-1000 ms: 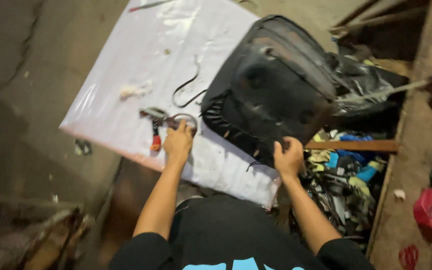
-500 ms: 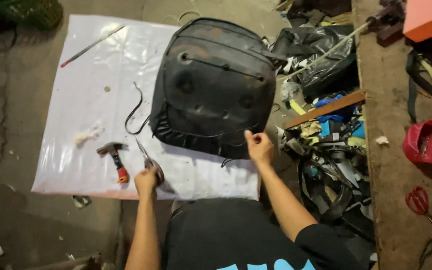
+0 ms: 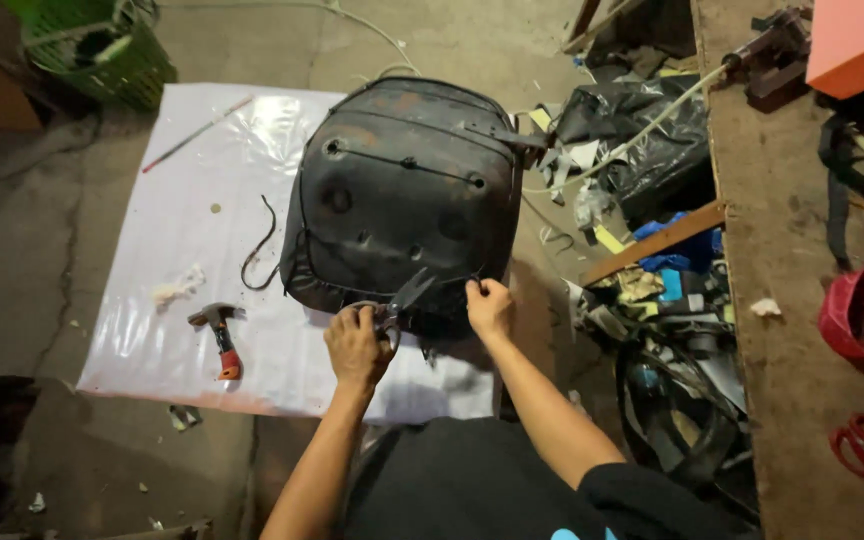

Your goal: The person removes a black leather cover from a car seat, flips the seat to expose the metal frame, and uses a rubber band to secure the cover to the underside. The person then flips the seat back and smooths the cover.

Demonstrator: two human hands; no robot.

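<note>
While seat [image 3: 402,190] lies ahead, pliers [image 3: 397,305] seemingly gripped.

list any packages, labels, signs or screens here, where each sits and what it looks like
No signs or screens show.
Black plastic bag: on the floor right of the black seat base, crumpled, glossy.
Blue and yellow packaging scraps: in the clutter beside the wooden bench, torn, too small to tell any label.
White plastic sheet: flat on the floor under the seat base, rectangular, glossy.
Orange box corner: top right on the bench, plain.
</note>
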